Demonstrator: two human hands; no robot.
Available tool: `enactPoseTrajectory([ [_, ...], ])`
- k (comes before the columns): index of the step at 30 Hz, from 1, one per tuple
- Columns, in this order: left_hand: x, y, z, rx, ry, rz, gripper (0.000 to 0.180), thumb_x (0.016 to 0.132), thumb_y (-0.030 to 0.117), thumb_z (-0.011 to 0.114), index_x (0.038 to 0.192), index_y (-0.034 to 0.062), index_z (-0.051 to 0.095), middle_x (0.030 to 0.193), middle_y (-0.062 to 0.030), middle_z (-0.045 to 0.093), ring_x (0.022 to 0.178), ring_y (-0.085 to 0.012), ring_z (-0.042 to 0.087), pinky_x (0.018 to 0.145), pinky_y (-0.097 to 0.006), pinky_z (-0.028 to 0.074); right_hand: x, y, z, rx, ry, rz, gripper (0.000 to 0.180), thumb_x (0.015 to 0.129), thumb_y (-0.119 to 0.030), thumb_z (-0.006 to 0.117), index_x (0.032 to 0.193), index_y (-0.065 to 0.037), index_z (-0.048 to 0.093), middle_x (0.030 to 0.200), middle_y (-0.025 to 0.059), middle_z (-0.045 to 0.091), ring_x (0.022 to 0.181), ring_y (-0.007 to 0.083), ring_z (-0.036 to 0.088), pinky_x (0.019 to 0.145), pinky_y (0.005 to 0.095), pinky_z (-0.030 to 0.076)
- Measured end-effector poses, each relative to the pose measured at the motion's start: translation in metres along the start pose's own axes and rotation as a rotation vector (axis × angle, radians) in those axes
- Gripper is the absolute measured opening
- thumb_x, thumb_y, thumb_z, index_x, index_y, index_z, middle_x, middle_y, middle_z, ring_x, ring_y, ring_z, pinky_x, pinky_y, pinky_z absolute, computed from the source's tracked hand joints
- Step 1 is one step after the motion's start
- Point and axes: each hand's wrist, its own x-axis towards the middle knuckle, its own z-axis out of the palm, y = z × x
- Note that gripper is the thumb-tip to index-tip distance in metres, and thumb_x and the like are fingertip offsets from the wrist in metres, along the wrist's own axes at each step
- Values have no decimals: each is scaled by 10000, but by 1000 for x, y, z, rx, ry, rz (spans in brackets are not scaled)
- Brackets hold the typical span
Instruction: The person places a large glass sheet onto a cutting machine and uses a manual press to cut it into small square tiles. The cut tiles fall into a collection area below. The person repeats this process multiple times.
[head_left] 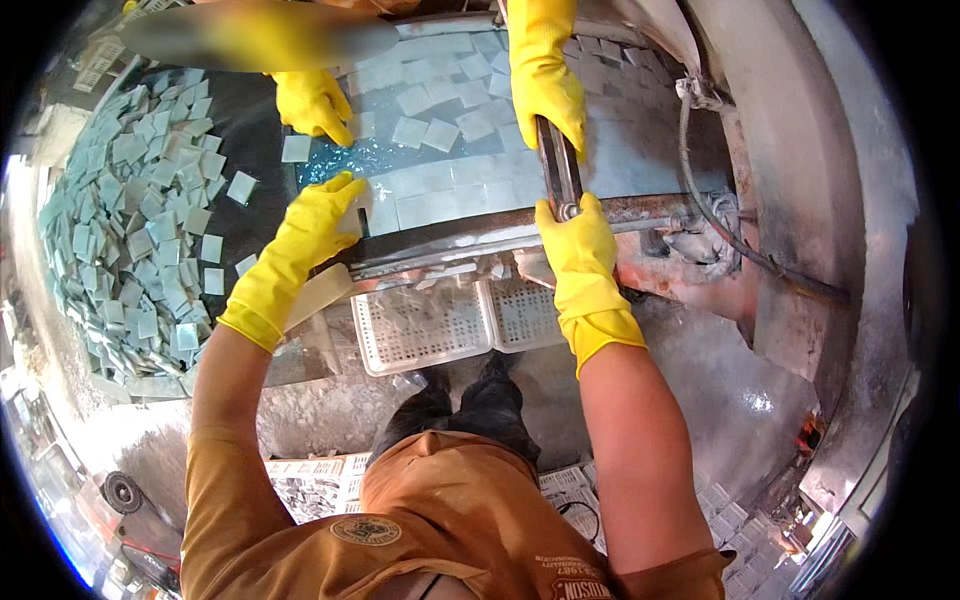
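Four yellow-gloved hands meet over a single work surface point(262, 120), two belonging to a worker in a brown shirt point(440, 500) and two to a co-worker opposite. The worker's right hand point(580, 238) is closed around the near end of one metal bar point(558, 165), thumb and fingers on either side; one co-worker's hand point(550, 100) grips the far end. The worker's left hand point(318, 220) is half-curled at the near edge of the laid tiles point(430, 208), thumb and fingers apart; whether it grips a tile cannot be told. The co-worker's other hand point(315, 105) points downward above a wet blue patch point(335, 155), just beside one loose tile point(295, 148).

The bar, straight, narrow and shiny, lies across the right half of the laid tiles, a round fitting at its near end. The tiles are thin, square and pale blue-grey, set edge to edge in front and scattered at angles behind. One heap point(150, 210) of similar squares, too many to count, covers the surface's left end. Below the near edge stand two white perforated baskets point(363, 335), side by side; one hose point(690, 170) curves at right.
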Motion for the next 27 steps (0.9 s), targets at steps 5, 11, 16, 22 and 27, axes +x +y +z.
enactPoseTrajectory([
  [5,-4,18,27,-53,59,-135,895,730,81,890,1549,63,531,1584,-284,510,1448,-449,519,1188,-430,475,-2,-5,-5,6,17,-14,592,904,-568,736,1160,-37,674,1100,212,774,1030,418,756,886,499,597],
  [11,-21,8,26,-415,246,-300,879,857,219,854,1607,6,448,1669,-283,421,1522,-438,445,1227,-422,414,-1,0,1,37,23,-13,601,891,-561,750,1163,-30,673,1094,241,768,1028,440,749,884,528,593],
  [16,5,62,68,-266,266,-605,1069,893,603,786,1672,27,335,1696,-406,261,1596,-577,205,1291,-662,128,0,0,6,53,52,-49,577,876,-547,768,1112,-28,680,1077,252,762,1012,454,742,870,541,589],
  [22,29,97,100,-104,369,-679,1090,872,647,782,1676,57,343,1677,-459,224,1577,-617,188,1290,-658,95,-4,-3,-2,70,22,-24,540,898,-521,757,1118,-34,674,1066,248,753,1030,435,741,888,534,596],
  [27,23,113,115,73,381,-598,1104,899,629,750,1677,-13,302,1684,-447,220,1581,-613,173,1293,-676,51,-4,-4,-1,82,48,-50,521,892,-494,774,1108,-31,675,1042,233,763,990,434,755,876,523,609],
])
